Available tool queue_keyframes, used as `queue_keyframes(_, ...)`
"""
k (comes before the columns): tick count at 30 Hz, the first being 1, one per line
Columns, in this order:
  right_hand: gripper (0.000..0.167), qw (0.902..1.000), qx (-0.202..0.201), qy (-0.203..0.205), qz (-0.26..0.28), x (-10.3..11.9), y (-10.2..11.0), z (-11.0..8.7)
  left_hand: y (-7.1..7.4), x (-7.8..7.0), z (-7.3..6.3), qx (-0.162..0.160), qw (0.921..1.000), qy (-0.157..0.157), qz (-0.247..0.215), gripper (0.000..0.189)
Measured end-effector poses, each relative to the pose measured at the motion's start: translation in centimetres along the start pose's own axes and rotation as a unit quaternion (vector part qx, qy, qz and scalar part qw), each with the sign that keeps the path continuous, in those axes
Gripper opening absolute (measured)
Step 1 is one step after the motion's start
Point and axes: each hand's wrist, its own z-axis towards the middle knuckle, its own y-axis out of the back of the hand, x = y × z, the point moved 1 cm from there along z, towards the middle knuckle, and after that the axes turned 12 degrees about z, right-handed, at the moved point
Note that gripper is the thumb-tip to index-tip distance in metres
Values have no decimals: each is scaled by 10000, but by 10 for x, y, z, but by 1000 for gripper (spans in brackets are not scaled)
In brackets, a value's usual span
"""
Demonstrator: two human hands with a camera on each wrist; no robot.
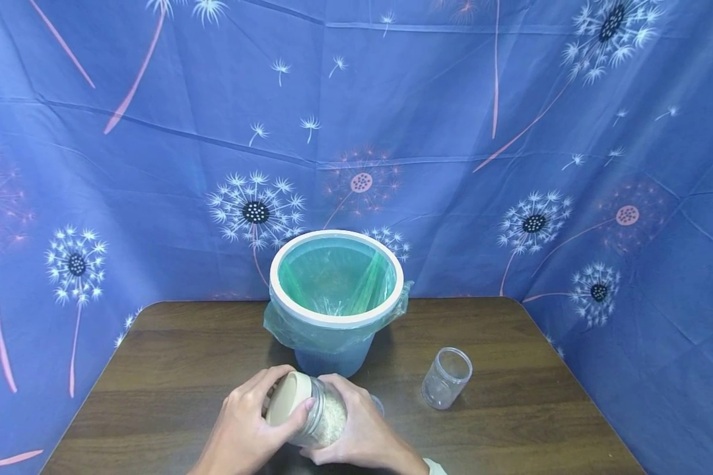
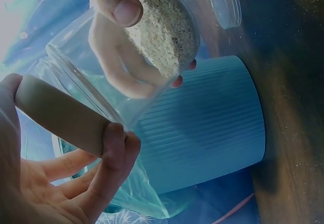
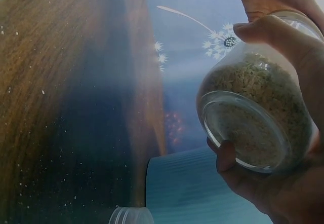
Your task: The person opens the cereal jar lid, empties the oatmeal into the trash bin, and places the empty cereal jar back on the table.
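Note:
Above the front of the table, my right hand (image 1: 365, 425) grips a clear jar (image 1: 330, 414) part filled with pale, rice-like grains. The jar is tilted, and in the right wrist view its round base (image 3: 243, 133) faces the camera, with fingers and thumb curled round the side. My left hand (image 1: 246, 415) holds a beige lid (image 1: 288, 398) by its edge, thumb on one side and fingertips on the other. In the left wrist view the lid (image 2: 63, 115) stands just apart from the jar's mouth, with a narrow gap between them.
A blue bin (image 1: 333, 353) with a white rim and a green liner bag stands behind the hands. To the right is a clear open cup (image 1: 447, 378). Another clear container (image 1: 378, 404) is mostly hidden behind my right hand. Patterned blue cloth (image 1: 440, 218) hangs behind the table.

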Motion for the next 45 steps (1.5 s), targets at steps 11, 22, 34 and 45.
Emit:
queue_keyframes(11,85,10000,-18,7,-25,-1,1,-2,0,3,-1,211,9994,167,-223,40)
queue_keyframes(22,86,9999,-14,-145,20,-2,1,-4,-1,7,-3,182,9994,201,-233,38)
queue_keyframes(34,83,9991,-48,-396,144,-3,4,-7,-2,10,-5,280,9991,285,-166,40)
queue_keyframes(45,82,9989,-54,-305,359,-4,5,-6,-1,18,-9,312,9990,295,-105,44)
